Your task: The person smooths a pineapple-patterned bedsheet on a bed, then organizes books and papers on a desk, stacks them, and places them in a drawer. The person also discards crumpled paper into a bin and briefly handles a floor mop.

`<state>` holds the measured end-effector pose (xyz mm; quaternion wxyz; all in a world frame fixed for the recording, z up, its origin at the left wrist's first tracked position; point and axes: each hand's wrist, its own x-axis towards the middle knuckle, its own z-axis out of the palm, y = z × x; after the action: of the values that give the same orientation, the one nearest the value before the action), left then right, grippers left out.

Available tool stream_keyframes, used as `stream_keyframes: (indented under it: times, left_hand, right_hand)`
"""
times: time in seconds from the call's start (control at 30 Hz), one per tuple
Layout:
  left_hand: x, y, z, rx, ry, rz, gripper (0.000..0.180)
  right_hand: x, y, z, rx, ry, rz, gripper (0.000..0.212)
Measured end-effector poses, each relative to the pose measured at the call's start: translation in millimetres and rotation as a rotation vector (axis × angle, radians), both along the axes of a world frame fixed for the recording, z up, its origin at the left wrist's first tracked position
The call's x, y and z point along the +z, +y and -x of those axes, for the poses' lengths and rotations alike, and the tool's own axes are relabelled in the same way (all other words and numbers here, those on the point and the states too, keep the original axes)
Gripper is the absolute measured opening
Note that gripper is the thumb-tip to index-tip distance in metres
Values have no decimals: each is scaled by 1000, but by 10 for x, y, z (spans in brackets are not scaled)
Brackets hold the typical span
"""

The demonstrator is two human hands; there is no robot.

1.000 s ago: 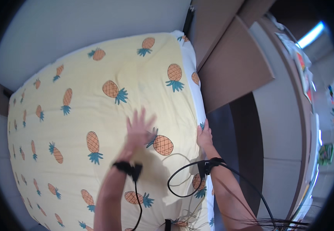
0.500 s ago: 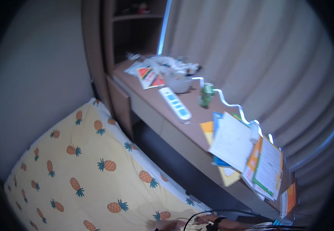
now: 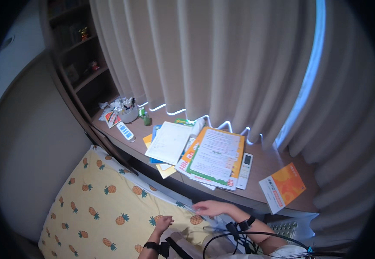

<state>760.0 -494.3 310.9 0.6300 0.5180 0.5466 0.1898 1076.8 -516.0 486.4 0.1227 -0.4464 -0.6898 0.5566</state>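
My left hand is raised over the yellow pineapple-print bedding, its fingers loosely bent and apart, with nothing visible in them. To its right and slightly farther away, my right hand reaches leftward with its fingers extended, near the white edge of the bed. I see nothing in it. Dark bands with small boxes and black cables circle both wrists. Beyond the hands, a pile of papers and booklets lies on the narrow brown desk, with a white sheet to its left. Neither hand touches the pile.
A white remote control rests right of the papers, and an orange-and-white booklet overhangs the desk's front edge. At the left stand a white tub, a green bottle and a long white strip. Beige curtains hang behind.
The view has swung to the right, bringing the right end of the desk into sight. Both hands, earlier low and partly cut off at the lower edge, now show fully above the bed.
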Motion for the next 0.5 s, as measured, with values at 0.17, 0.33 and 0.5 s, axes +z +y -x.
stream_keyframes:
  times: [0.17,0.33,0.5]
  left_hand:
    - [1248,16,-1160,-149,235,-633,35]
    - [2063,88,-2051,-367,346,-1039,54]
    - [2072,114,-2443,-673,737,-904,80]
  right_hand:
    - [760,-531,-1181,-310,66,-44,48]
    - [920,-1191,-2068,-622,-228,-165,46]
    - [589,-1939,-2544,-727,-825,-103,55]
